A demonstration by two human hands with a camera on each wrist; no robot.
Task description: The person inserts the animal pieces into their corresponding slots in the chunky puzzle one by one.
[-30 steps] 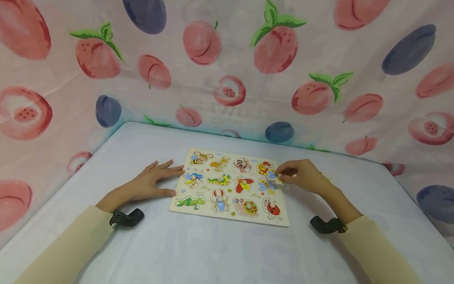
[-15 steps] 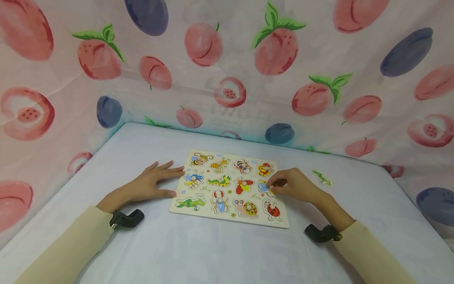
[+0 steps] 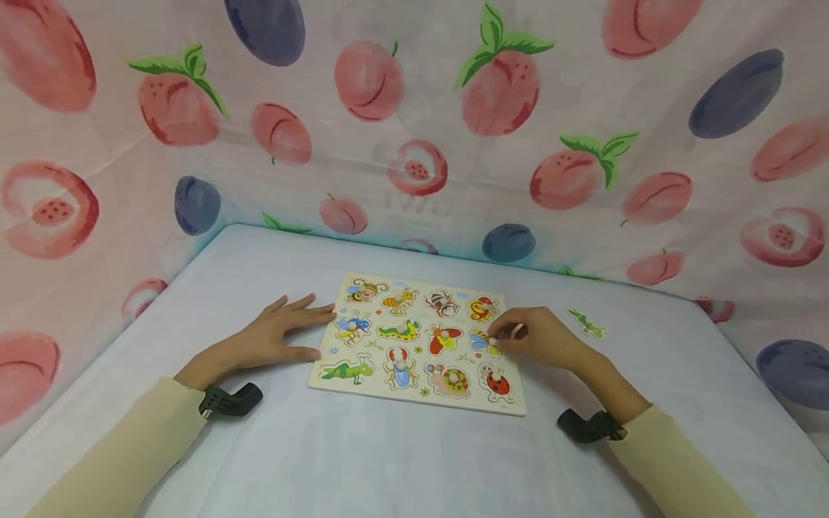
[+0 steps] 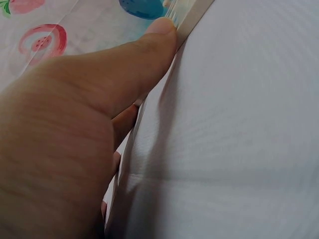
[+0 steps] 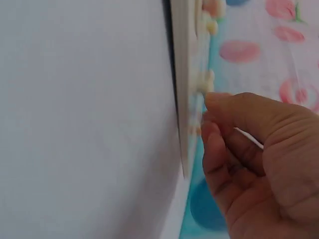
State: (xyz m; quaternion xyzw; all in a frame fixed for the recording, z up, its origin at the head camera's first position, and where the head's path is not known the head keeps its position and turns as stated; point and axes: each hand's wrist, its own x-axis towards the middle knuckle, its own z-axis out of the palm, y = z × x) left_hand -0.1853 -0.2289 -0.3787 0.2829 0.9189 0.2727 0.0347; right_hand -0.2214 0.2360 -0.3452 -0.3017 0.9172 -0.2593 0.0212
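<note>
A wooden knob puzzle board [image 3: 382,392] with insect pieces lies flat on the table. My left hand [image 3: 275,334] rests at its left edge, fingers spread; the left wrist view shows the thumb [image 4: 144,55] against the board's edge. At the board's right side, my right hand [image 3: 540,337] pinches the knob of a blue-winged, yellow-striped bee puzzle piece [image 3: 481,341], which lies over its printed spot. In the right wrist view, the thumb and finger tips [image 5: 219,99] meet close over the board's face. The lower-left grasshopper picture [image 3: 347,369] shows no knob.
A loose green grasshopper piece [image 3: 588,324] lies on the white table cover [image 3: 414,467], right of the board. Behind the table hangs a fruit-print cloth [image 3: 311,194]. Both wrists carry black camera mounts [image 3: 233,399].
My right hand has brought the bee piece left and down from above the board's right edge onto its spot, then shifted slightly. The left hand has stayed in place.
</note>
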